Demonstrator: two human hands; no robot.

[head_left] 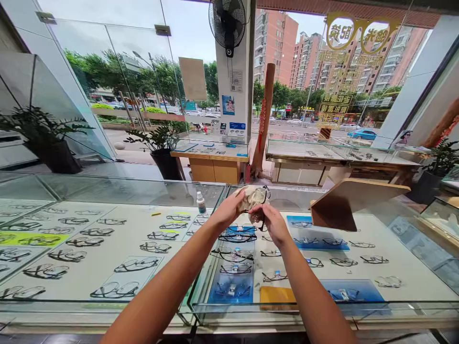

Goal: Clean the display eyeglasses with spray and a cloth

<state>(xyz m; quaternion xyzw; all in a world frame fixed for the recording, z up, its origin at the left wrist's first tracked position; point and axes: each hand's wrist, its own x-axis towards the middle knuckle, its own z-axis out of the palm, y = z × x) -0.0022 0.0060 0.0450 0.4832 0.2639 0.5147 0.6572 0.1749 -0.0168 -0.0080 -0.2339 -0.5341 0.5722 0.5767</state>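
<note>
Both my arms reach out over a glass display counter (107,191). My left hand (229,210) is closed on a beige cleaning cloth (251,197) bunched around a pair of black-framed glasses (265,205). My right hand (270,220) pinches the glasses from below, where the cloth covers part of the frame. One lens rim and a temple arm stick out to the right of the cloth. A small white spray bottle (201,202) with a blue label stands on the counter glass just left of my left hand.
Under the glass lie several rows of glasses (136,263) on white and blue trays. A wooden tilted mirror stand (344,203) sits on the counter to the right. Behind are more display counters (211,165), potted plants (163,150), a wall fan (228,21) and street windows.
</note>
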